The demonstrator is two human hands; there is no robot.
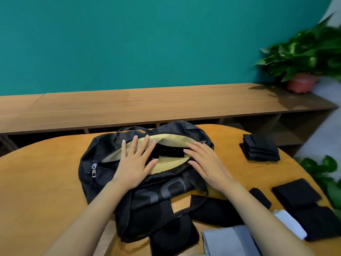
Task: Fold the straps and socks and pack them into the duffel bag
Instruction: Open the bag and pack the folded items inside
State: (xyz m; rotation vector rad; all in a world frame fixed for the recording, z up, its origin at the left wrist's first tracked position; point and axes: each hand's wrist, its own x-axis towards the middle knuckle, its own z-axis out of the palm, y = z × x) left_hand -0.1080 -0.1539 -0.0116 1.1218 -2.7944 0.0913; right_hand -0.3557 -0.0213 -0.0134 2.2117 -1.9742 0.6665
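**Duffel bag** [166,189]: black, lying mid-table with its zip open. The tan lining shows along the mouth and dark folded items [166,153] are inside. One carry handle trails toward the near edge.

**Left hand** [135,163]: lies flat on the left of the mouth. Grip apart, fingers straight and spread, holding nothing.

**Right hand** [204,163]: lies flat on the right of the mouth. Grip apart, fingers straight, holding nothing.

**Table** [40,191]: orange with a rounded far edge. Bare surface shows left of the bag.

**Stack of folded black pieces** [260,148]: far right, near the table's edge and well apart from the bag.

**Loose black folded pieces** [295,193]: near right. Whether they are straps or socks cannot be told.

**Black piece** [173,235]: at the near edge, under the handle.

**Grey cloth** [232,241] and **white piece** [289,220]: near-right edge.

**Wooden shelf** [147,102]: behind the table, against the teal wall. It carries a potted plant [302,58] at its right end.
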